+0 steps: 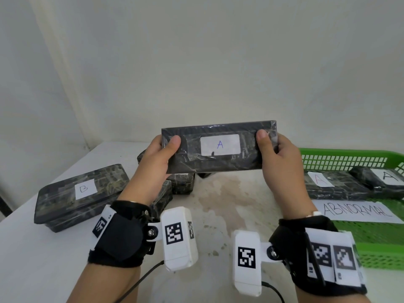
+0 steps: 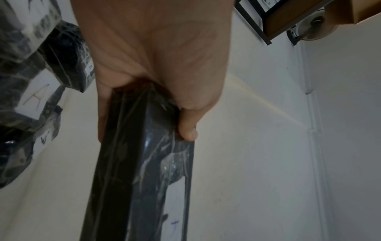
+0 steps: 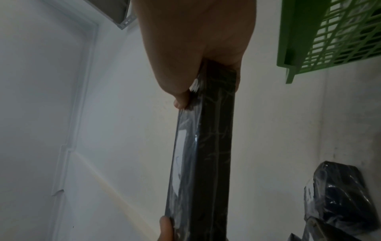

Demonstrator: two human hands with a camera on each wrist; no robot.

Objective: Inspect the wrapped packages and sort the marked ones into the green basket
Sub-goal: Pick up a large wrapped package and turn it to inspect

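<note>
Wrapped package [image 1: 219,147] with a white label [image 1: 220,144] reading "A" is held up above the white table [image 1: 32,259], label facing the person. Left hand [image 1: 156,159] grips its left end and right hand [image 1: 281,159] its right end, each thumb curled over the front face. Green basket [image 1: 345,155] sits at the right, holding two "A" packages [image 1: 336,186] and an "ABNORMAL" paper [image 1: 356,212]. A "B" package [image 1: 80,193] lies on the table at the left.
</note>
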